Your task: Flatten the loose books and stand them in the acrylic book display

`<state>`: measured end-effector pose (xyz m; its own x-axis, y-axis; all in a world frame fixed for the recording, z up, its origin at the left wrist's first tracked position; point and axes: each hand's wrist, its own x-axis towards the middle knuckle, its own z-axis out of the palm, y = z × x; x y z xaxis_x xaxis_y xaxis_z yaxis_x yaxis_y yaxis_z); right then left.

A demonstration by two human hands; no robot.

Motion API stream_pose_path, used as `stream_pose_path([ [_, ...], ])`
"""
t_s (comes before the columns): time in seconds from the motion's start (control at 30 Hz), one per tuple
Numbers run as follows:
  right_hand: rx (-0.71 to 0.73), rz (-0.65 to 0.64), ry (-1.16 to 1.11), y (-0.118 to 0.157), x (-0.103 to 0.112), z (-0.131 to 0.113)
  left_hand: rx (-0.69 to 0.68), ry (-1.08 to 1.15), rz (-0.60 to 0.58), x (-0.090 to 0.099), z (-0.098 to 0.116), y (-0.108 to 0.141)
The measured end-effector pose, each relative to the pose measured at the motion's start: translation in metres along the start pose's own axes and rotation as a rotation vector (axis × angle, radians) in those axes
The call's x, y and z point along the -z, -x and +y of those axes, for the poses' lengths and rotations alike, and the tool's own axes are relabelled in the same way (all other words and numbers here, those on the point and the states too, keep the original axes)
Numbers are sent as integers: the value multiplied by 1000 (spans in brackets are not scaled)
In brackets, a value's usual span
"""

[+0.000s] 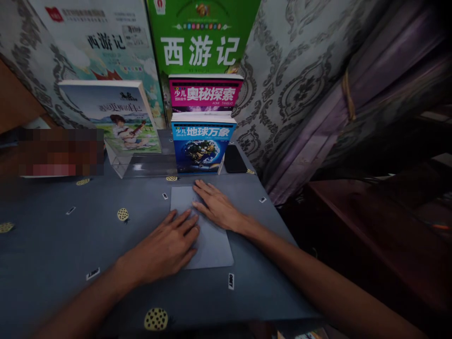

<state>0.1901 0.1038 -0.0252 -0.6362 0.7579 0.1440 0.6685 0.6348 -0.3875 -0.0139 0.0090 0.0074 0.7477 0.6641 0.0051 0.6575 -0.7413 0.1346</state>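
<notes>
Both hands lie palm down on the pale sheet point(213, 242), open, with fingers slightly spread and nothing gripped. The left hand point(171, 245) covers part of the sheet's left side; the right hand point(217, 207) rests across its upper right part, fingers pointing up and left. The two are close together, and the sheet lies flat on the blue-grey table point(99, 245), a little below the centre of the frame.

Just above the sheet, near the middle of the frame, stands the blue book point(201, 148), with the pink book point(206, 92) behind it and the green book point(205, 42) farther back. A dark phone point(235, 159) lies right of the blue book. To the left, a book with a guitar player point(122, 115) leans back by a clear stand point(153, 165), in front of a large pale book point(102, 47) at upper left. A purple curtain point(307, 127) hangs at upper right, beside the patterned wall point(293, 52).
</notes>
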Motion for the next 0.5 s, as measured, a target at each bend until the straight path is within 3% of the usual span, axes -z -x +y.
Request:
stream_pose_path([
  [0.2, -48, 67, 18, 24, 5, 13, -6, 17, 34, -2, -3, 1],
  [0.33, -57, 47, 64, 31, 6, 13, -37, 14, 40, -1, -16, 0],
  [0.5, -31, 53, 93, 31, 4, 13, 101, -11, 79, -5, -43, 0],
])
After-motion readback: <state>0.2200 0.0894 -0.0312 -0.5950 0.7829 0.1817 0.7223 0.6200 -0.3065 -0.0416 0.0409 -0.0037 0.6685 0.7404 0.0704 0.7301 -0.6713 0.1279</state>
